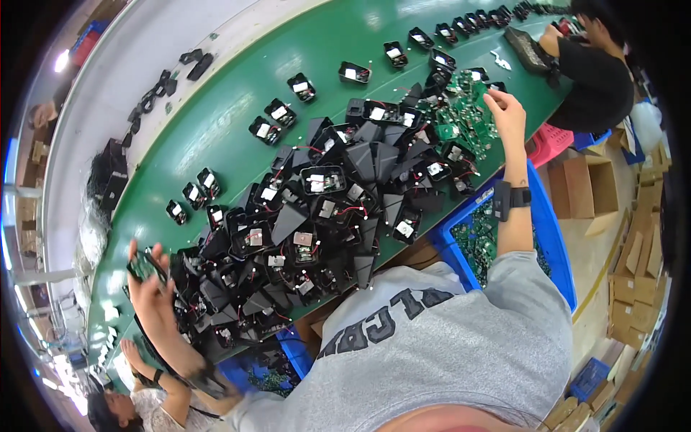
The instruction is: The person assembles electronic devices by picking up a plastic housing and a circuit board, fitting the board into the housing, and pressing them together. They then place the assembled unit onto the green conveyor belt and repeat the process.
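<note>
black heap: our landmark; dark housings with red wires and white connectors, jumbled on the green tabletop.
left hand: raised at the left end of the black heap, its grip pinching a dark-and-green piece; blur hides the finer detail.
dark-and-green piece: held between our fingers and thumb, left of the black heap.
right hand: past the right end of the black heap, at the board pile; thumb and fingers curl toward each other, and we cannot tell whether anything sits between them.
board pile: loose green circuit boards, against the black heap's far right end.
spaced housings: beyond the black heap, apart from it.
blue bin: right of the black heap, on our side, with more green boards inside.
step in hand: we judge it to be handling boards, one piece carried left while we reach right.
next move: we think it calls for separating a single board cleanly, without snagging wires.
</note>
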Action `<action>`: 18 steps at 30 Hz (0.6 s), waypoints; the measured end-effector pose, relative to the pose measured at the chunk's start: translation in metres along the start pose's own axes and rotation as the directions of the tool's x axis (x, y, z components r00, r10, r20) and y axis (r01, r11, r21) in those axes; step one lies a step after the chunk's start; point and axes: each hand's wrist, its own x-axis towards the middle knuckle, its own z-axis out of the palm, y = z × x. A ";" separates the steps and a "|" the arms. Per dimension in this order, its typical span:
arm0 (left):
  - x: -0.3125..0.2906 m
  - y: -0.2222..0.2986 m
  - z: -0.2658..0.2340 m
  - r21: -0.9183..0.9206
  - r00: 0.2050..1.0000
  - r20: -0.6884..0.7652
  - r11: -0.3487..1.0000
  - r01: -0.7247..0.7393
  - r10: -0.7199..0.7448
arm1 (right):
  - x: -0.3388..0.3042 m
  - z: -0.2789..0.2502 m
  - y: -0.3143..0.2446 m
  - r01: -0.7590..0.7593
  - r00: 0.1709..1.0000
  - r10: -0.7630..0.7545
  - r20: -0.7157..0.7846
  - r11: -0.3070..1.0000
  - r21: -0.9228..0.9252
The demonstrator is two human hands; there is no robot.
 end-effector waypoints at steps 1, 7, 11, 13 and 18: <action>0.015 -0.007 -0.031 -0.010 1.000 -0.011 1.000 0.018 -0.019 | 0.007 0.007 0.004 0.144 0.989 -0.145 0.000 0.985 -0.092; 0.120 -0.061 -0.093 0.237 0.996 -0.029 0.967 0.088 -0.083 | 0.024 0.000 0.077 0.275 0.959 -0.276 0.056 0.874 -0.401; 0.158 -0.101 -0.144 0.661 0.937 -0.288 0.667 0.344 -0.199 | 0.028 0.011 0.071 0.166 0.985 -0.159 0.065 0.977 -0.132; 0.153 -0.111 -0.142 0.644 0.936 -0.301 0.685 0.342 -0.184 | 0.010 0.000 0.033 0.191 0.979 -0.205 -0.012 0.931 -0.310; 0.169 -0.145 -0.160 0.984 0.980 -0.176 0.006 0.176 0.095 | -0.017 -0.032 0.017 0.091 0.935 -0.121 -0.333 0.990 -0.106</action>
